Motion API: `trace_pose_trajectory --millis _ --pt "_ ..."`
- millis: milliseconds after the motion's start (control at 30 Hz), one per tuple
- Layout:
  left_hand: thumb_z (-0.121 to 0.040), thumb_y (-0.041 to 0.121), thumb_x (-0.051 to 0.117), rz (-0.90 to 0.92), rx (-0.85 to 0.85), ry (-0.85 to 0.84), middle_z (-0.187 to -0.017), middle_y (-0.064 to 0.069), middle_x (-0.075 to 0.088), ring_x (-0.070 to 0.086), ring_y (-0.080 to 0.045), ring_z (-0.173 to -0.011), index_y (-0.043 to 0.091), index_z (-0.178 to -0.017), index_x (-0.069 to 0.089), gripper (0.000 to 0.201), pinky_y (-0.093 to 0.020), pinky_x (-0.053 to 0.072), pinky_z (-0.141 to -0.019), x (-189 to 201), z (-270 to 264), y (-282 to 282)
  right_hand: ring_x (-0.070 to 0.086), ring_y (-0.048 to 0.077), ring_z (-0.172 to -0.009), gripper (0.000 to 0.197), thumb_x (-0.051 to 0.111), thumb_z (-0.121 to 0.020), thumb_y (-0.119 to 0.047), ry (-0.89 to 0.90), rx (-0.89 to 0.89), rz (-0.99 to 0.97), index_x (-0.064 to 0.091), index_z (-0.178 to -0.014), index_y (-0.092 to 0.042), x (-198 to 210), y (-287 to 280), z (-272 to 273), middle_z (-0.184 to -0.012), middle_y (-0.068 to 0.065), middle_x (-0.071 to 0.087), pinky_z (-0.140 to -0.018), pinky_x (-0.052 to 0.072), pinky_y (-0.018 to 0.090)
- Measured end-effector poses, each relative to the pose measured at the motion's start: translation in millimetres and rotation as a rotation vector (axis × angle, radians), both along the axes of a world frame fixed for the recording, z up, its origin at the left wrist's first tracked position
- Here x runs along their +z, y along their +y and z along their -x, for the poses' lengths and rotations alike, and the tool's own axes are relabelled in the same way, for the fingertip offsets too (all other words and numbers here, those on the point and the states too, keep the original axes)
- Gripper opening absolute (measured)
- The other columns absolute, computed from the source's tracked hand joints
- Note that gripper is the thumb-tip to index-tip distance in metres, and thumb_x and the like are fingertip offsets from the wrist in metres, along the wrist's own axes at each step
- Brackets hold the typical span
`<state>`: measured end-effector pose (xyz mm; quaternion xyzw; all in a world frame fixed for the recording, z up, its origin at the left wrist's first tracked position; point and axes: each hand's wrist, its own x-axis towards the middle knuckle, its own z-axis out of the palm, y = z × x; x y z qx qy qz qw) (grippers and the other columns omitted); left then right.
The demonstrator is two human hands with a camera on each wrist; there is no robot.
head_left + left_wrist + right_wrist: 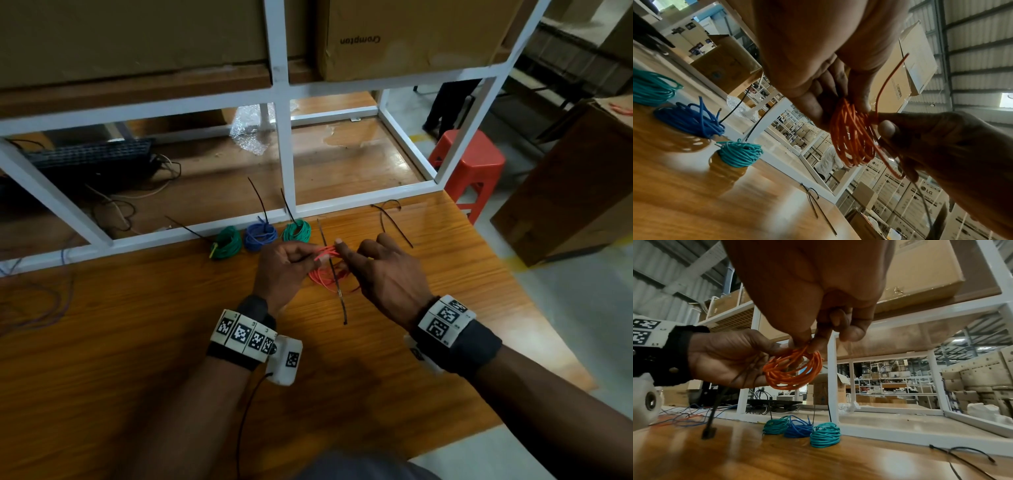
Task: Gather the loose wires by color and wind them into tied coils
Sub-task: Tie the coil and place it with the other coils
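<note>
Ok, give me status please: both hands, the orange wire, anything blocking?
Left hand and right hand both pinch the orange wire coil, held above the table. Black cable tie hangs across it, not fastened. Nothing blocking.

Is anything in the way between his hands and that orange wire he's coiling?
No. Both the left hand and right hand already pinch the orange coil, held above the table, nothing between.

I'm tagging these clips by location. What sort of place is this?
Probably a warehouse: stacked cardboard boxes marked LG, white metal racks holding more boxes, and corrugated metal walls.
</note>
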<state>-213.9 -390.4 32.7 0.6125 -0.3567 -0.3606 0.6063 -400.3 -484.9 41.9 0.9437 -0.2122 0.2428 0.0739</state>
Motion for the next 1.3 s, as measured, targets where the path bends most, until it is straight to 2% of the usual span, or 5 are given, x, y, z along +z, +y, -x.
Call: trace_pose_trajectory --millis 367,600,867,1200,1300 --pt "-0.073 0.021 0.081 0.023 -0.103 -0.04 -0.088 -0.01 0.078 0.076 -0.029 -0.078 0.009 -0.094 0.077 0.025 -0.042 0.062 -0.073 11 -4 -3 0.054 0.025 -0.074 0.031 0.076 -0.088 -0.022 -0.067 0.239 0.054 0.077 -0.119 -0.017 13 -8 3 -0.094 0.005 0.074 -0.056 0.031 0.028" --pt "-0.076 0.004 0.079 -0.013 -0.223 0.04 -0.091 -0.016 0.076 0.075 -0.031 -0.08 -0.004 -0.097 0.074 0.023 -0.037 0.062 -0.068 6 -7 -1 0.07 0.002 -0.072 0.008 0.091 -0.078 -0.023 -0.197 0.147 -0.814 0.083 -0.08 -0.024 29 -18 -2 -0.082 -0.012 0.078 -0.07 0.06 0.043" --pt "-0.078 0.007 0.075 -0.102 -0.197 0.268 -0.081 -0.014 0.075 0.071 -0.017 -0.066 -0.002 -0.094 0.073 0.018 -0.024 0.056 -0.057 3 -2 2 0.07 0.001 -0.065 0.007 0.09 -0.077 -0.026 -0.013 0.164 -0.719 0.083 -0.077 -0.027 26 -25 -8 -0.077 -0.012 0.078 -0.058 0.06 0.036" --pt "-0.06 0.022 0.088 -0.184 -0.27 0.131 -0.097 -0.018 0.076 0.071 -0.037 -0.099 0.003 -0.094 0.078 0.04 -0.055 0.056 -0.091 13 -5 6 0.069 0.002 -0.064 0.018 0.093 -0.075 -0.032 0.023 0.113 -0.788 0.077 -0.072 -0.022 32 -22 -13 -0.072 -0.013 0.074 -0.06 0.059 0.035" --pt "-0.057 0.017 0.091 -0.164 -0.215 0.141 -0.096 -0.022 0.075 0.069 -0.044 -0.099 0.003 -0.089 0.078 0.037 -0.06 0.054 -0.091 16 -5 5 0.067 0.005 -0.083 0.036 0.095 -0.069 -0.033 -0.053 0.06 -0.839 0.072 -0.095 -0.023 33 -25 -14 -0.095 -0.012 0.073 -0.068 0.057 0.035"
